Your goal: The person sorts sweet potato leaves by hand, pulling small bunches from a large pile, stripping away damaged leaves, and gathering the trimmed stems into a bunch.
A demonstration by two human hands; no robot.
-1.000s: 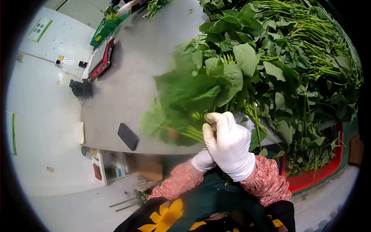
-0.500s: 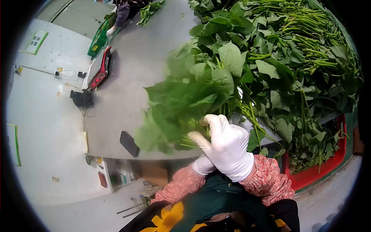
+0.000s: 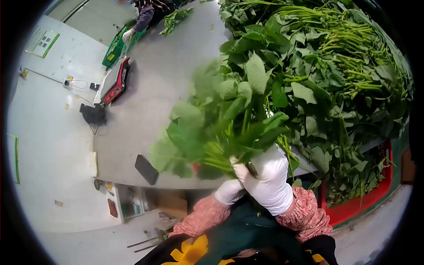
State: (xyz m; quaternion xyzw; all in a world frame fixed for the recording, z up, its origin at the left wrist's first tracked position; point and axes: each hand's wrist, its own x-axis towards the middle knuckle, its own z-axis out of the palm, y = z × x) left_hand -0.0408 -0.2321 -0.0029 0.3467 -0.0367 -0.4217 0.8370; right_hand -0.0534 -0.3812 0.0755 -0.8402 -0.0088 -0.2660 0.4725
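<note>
A bunch of leafy green stems is held in front of me, its leaves smeared by motion at the left. My left hand, in a white glove, is closed around the bunch from below; its fingers are mostly hidden by leaves. Also gloved in white, my right hand has its thumb and fingers closed on the stem side of the same bunch, with leaves covering part of the fingers. To the right lies a large heap of the same greens, close beside my right hand.
A dark phone lies near the table's front edge. Left of it stands a red-framed scale. At the far end a co-worker's gloved hand is by a green crate. A red basket holds greens at right.
My right hand has moved slightly down, and leaves now cover part of its fingers. The bunch has turned, showing more stems. The co-worker's hand has shifted slightly.
</note>
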